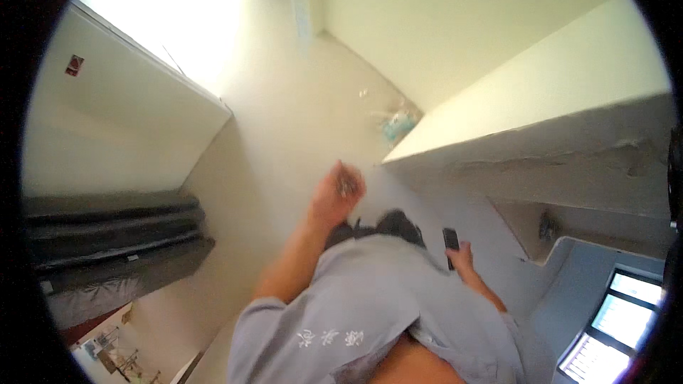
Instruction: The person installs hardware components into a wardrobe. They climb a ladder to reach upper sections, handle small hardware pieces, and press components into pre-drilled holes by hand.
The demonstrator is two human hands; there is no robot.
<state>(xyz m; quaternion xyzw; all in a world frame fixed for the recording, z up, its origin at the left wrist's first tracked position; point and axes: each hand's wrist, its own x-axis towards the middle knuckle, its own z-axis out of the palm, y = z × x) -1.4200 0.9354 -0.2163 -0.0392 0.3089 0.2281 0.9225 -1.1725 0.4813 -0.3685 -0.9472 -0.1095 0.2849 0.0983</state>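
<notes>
My left hand (338, 193) is raised in front of my body, its fingers curled around something small and greyish that motion blur keeps me from making out. Lower and to the right, my right hand (462, 259) grips a slim, flat black phone (450, 242), held upright beside my hip. Neither hand touches a wall or any other object. My grey shirt (370, 277) and dark shoes show below and between the hands.
Pale walls (469, 14) flank the light floor (277, 114). A bluish crumpled plastic bag (398, 125) lies in the corner ahead. Dark wrapped bundles (121, 231) are stacked at left. A rough-edged concrete ledge (555, 142) juts in at right, with a window (615, 316) beyond.
</notes>
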